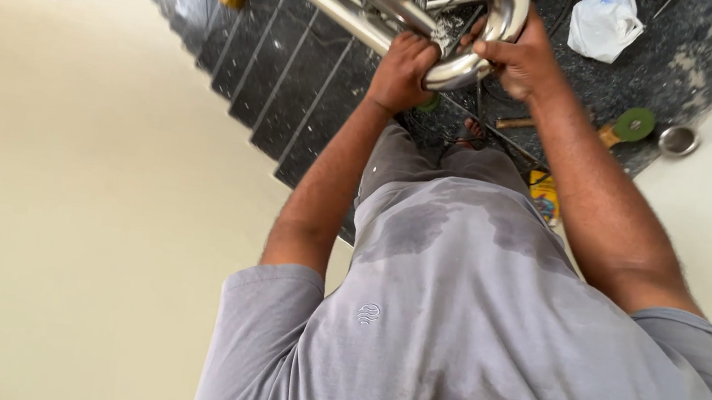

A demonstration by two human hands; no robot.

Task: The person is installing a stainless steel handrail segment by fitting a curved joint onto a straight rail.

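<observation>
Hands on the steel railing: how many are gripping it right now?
2. The left hand grips the steel railing at its curved end; the right hand holds the bend beside it. No others visible.

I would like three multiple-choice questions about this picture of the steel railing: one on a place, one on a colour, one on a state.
1. Where is the white plastic bag?
A. on the dark floor
B. on the railing
C. in a hand

2. What colour is the disc on the floor?
A. red
B. green
C. white

3. How do the hands meet the steel railing bend?
A. both grip it
B. only one touches
C. neither touches

Answers: 1 A, it lies on the floor; 2 B, it is plainly green; 3 A, left hand and right hand close on the tube.
</observation>
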